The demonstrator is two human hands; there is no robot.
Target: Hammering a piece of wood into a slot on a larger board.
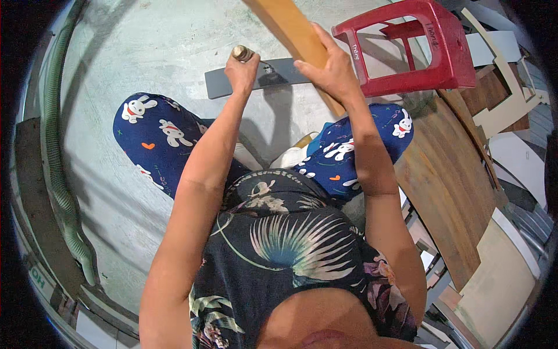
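My left hand (241, 72) is closed round a tool handle (241, 53) with a rounded tan and brown end. Most of the tool is hidden in my fist, so its kind cannot be told. In my right hand (337, 72) is a long yellow-orange board (290, 29), gripped by its edges between thumb and fingers. It slants from the top of the view down toward my right knee. Under both hands a dark grey strip (224, 83) lies on the floor, partly covered by the board. A small dark and shiny patch shows on the strip, right of my left fist.
A red plastic stool (433, 64) lies on its side at the right. Beyond my right knee are stacked brown panels (447, 186) and pale offcuts (500, 279). A ribbed green hose (55, 145) runs down the left side. My legs are folded on the pale floor (110, 215).
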